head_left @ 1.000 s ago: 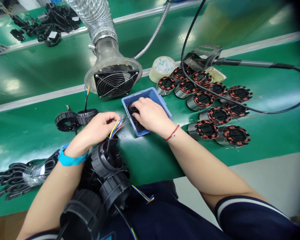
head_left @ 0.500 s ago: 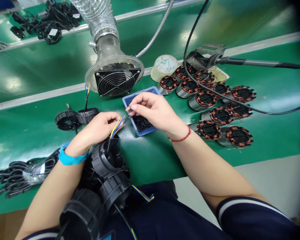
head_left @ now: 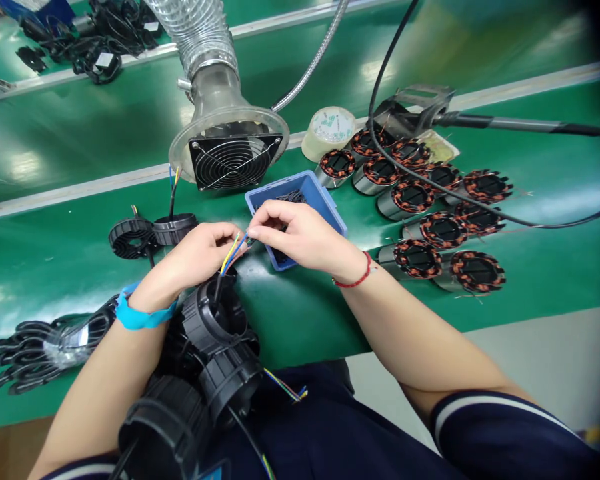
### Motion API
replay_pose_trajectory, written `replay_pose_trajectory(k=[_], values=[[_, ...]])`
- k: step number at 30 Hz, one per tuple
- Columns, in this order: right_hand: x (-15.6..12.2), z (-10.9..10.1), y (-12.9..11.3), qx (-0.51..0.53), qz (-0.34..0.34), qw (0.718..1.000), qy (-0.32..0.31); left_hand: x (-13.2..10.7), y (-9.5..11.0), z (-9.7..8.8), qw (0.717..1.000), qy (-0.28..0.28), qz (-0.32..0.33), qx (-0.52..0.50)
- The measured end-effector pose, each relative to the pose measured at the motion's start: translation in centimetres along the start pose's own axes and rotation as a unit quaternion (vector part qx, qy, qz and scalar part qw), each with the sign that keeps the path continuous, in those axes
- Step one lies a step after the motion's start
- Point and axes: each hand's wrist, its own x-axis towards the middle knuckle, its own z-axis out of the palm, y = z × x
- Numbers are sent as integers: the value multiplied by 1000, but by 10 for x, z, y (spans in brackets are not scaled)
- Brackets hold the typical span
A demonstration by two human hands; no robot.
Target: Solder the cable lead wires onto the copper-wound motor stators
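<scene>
My left hand [head_left: 197, 252], with a blue band at the wrist, is closed on a bundle of coloured wires [head_left: 229, 259]. Yellow, blue and reddish strands show. They rise from a black ribbed plastic housing [head_left: 200, 327] below the hand. My right hand [head_left: 303, 235] pinches at the tip of the blue strand, thumb against forefinger; whatever small piece is between them is hidden. Behind and partly under that hand stands a blue plastic box [head_left: 334, 208] holding many thin black pieces [head_left: 294, 196].
Several copper-wound stators [head_left: 443, 231] stand to the right near a tape roll [head_left: 329, 133]. A fan hood [head_left: 235, 163] hangs ahead. Two black round parts [head_left: 131, 238] and coiled black cables [head_left: 45, 350] lie left. More housings [head_left: 163, 427] are close to my body. A black cable [head_left: 373, 100] arcs across.
My right hand has come down and left from above the box to the wire tips. The box has turned slightly and shows more of its right side. My left hand stays on the wires.
</scene>
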Motion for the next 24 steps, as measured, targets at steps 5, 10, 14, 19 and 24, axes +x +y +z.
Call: replay_pose_trajectory(k=[5,10,14,19,24], values=[[-3,-2,-3,-88,-40,995,-31,-1,-2,-3,998,18,5,-58],[-2,-1,-10,-146,-31,988,-47,-1,-7,-5,996,40,6,-74],[5,7,-18,-235,-16,968,-86,-1,-13,-6,997,28,27,-69],[10,19,-16,-297,-22,950,-93,0,-19,-7,996,29,18,-83],[4,16,-6,-201,-56,977,-44,-1,-16,-8,990,40,-2,-133]])
